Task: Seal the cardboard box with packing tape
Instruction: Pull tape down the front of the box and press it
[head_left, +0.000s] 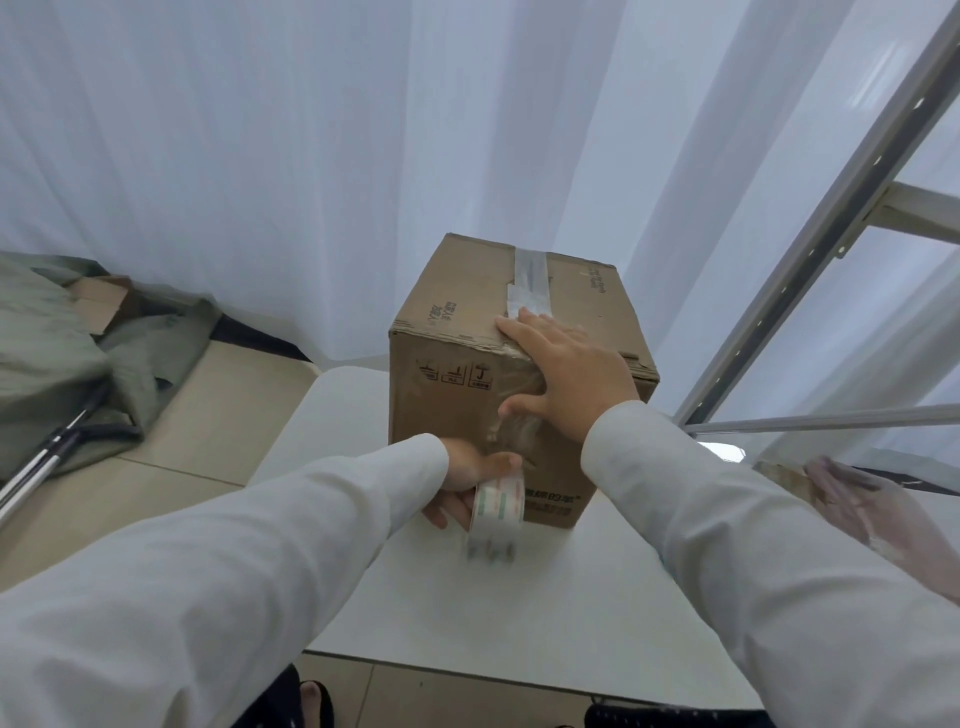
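Observation:
A brown cardboard box (457, 306) stands closed on a small white table (519, 597). A strip of clear tape (531, 283) runs along its top seam and over the near edge. My right hand (563, 371) lies flat on the near top edge, fingers spread on the tape, thumb down the front face. My left hand (467, 475) grips a roll of clear packing tape (496, 512) low against the box's front face. The tape stretches from the roll up to my right thumb.
White curtains hang behind the table. A grey-green cloth over cardboard (78, 338) and metal poles (41, 467) lie on the tiled floor at left. A metal shelf frame (831, 234) stands at right, with a plastic-wrapped item (852, 499) below it.

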